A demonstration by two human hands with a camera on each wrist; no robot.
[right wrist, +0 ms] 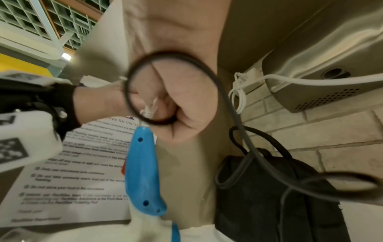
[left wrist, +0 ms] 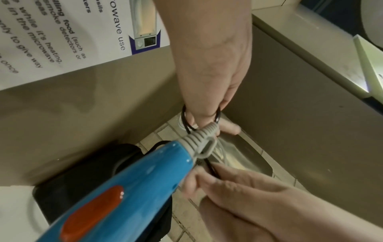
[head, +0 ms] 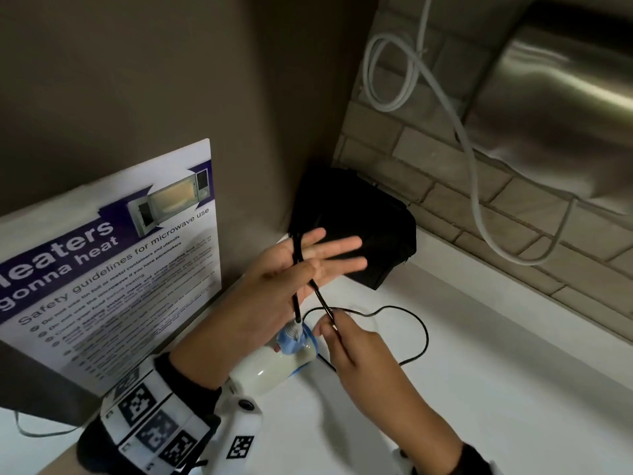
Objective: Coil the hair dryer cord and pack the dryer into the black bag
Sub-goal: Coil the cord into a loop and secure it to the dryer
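Note:
The blue-and-white hair dryer point(head: 291, 349) lies on the white counter point(head: 496, 389), handle end up under my hands. Its black cord point(head: 424, 337) rises from the grey strain relief point(left wrist: 204, 139) and loops around my left hand point(head: 322, 255), whose fingers are stretched straight. My right hand point(head: 330, 325) pinches the cord just right of the dryer; the slack trails in a loop on the counter. In the right wrist view the cord point(right wrist: 172, 121) curls in front of my right hand point(right wrist: 178, 104). The black bag point(head: 370, 214) stands in the corner behind my left hand.
A microwave safety poster point(head: 120, 269) leans against the wall on the left. A steel hand dryer point(head: 555, 114) hangs on the brick wall at upper right, with a white cable point(head: 476, 173) dangling below it. Bare counter extends to the right.

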